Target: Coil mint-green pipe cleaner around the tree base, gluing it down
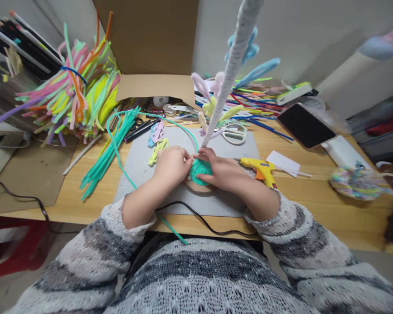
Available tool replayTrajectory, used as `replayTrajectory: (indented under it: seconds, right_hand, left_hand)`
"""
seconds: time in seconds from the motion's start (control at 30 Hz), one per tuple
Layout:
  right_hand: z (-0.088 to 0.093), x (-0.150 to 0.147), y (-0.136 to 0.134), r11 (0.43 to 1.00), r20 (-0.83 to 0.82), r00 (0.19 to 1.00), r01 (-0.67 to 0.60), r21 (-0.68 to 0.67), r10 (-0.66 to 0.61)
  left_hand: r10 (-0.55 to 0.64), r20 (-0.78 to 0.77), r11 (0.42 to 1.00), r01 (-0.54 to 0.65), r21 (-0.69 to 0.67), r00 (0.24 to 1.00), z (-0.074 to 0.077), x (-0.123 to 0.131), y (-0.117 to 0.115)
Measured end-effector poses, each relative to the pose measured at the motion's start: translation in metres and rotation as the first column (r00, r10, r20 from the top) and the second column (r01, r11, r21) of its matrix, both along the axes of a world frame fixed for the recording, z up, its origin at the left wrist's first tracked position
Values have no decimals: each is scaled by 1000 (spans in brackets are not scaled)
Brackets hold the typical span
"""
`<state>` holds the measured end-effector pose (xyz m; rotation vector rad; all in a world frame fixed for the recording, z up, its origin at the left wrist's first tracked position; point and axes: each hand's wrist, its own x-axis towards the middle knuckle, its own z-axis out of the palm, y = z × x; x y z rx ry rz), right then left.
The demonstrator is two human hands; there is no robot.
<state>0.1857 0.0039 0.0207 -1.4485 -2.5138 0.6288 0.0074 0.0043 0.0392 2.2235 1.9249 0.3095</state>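
Note:
Between my hands stands a round cardboard base (201, 188) whose top carries a spiral of green pipe cleaner (201, 172). A white wrapped stem (231, 76) rises from it, leaning right, with pastel pipe-cleaner loops (209, 107) behind it. My left hand (173, 163) is closed in a pinch at the spiral's left edge, where its fingertips partly hide the green strand. From there a long green strand (114, 141) loops up and around to the left, then down toward my lap. My right hand (224, 170) grips the spiral from the right, thumb in front, fingers behind.
Under the base lies a grey mat (134, 174). Green pipe cleaners (109, 152) and bent pastel pieces (159, 150) lie left. Scissors (234, 133), a yellow glue gun (258, 168) and a phone (306, 125) are right. A black cable (196, 213) crosses the front edge.

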Motion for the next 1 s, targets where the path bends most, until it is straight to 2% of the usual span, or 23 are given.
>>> replayTrajectory:
  seconds: [0.1, 0.17, 0.23, 0.27, 0.3, 0.4, 0.47, 0.6, 0.7, 0.87, 1.0]
  right_hand:
    - [0, 0, 0, 1000, -31, 999, -13, -12, 13]
    - [1, -1, 0, 1000, -37, 999, -14, -22, 13]
    - [3, -1, 0, 999, -41, 999, -12, -30, 11]
    - [3, -1, 0, 999, -44, 999, -13, -32, 12]
    - [3, 0, 0, 999, -46, 999, -15, -33, 13]
    - [2, 0, 0, 999, -44, 999, -16, -28, 15]
    - [2, 1, 0, 1000, -42, 999, -18, -18, 17]
    - [2, 0, 0, 1000, -45, 999, -21, -12, 21]
    - [4, 0, -1, 999, -37, 999, -9, -33, 7]
    - [8, -1, -1, 999, -10, 1000, 8, -53, -9]
    - [8, -2, -1, 997, -3, 1000, 22, -75, -22]
  left_hand:
    - [-7, -133, 1000, 4, -23, 991, 9, -23, -1]
    - [28, -195, 994, -47, -93, 980, 12, -36, -3]
    - [69, -174, 988, -92, -128, 982, 11, -44, -8]
    - [64, -129, 990, -79, -116, 990, 10, -46, -11]
    - [25, -72, 995, -31, -90, 997, 8, -46, -15]
    - [-208, 52, 978, 209, -18, 977, -1, -40, -28]
    - [-290, 79, 957, 291, 4, 954, -8, -34, -34]
    - [-290, 180, 957, 288, 40, 940, -20, -30, -37]
    - [-321, 200, 947, 320, 40, 926, -22, -34, -33]
    - [-441, 82, 897, 440, 39, 894, -13, -42, -27]
    - [-493, -10, 870, 493, 10, 870, -6, -46, -21]
